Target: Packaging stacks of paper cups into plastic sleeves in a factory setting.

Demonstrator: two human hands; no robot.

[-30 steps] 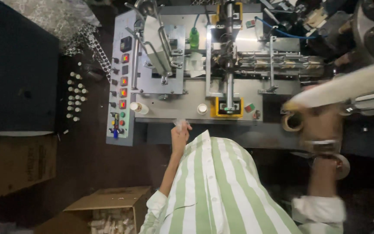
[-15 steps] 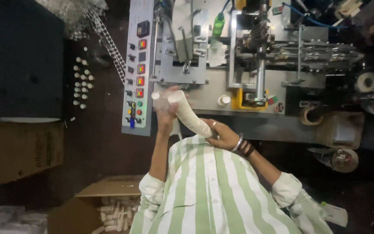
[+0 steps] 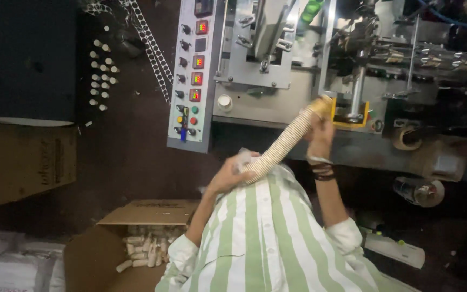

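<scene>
Dim workshop w/ machine (image 3: 309, 97), carton (image 3: 136, 238) below – both hands' grip on cup stack (image 3: 285, 145).

- A long stack of nested paper cups (image 3: 286, 141), pale cream with fine ribbing along its whole length, is held clear of any surface.
- It slants from lower left to upper right, slightly bowed in the middle.
- Its lower end lies in the left hand (image 3: 232, 172), above the striped shirt.
- Its upper end, a tan open rim, is gripped by the right hand (image 3: 320, 130) just before the front edge of the grey machine (image 3: 277, 111).
</scene>
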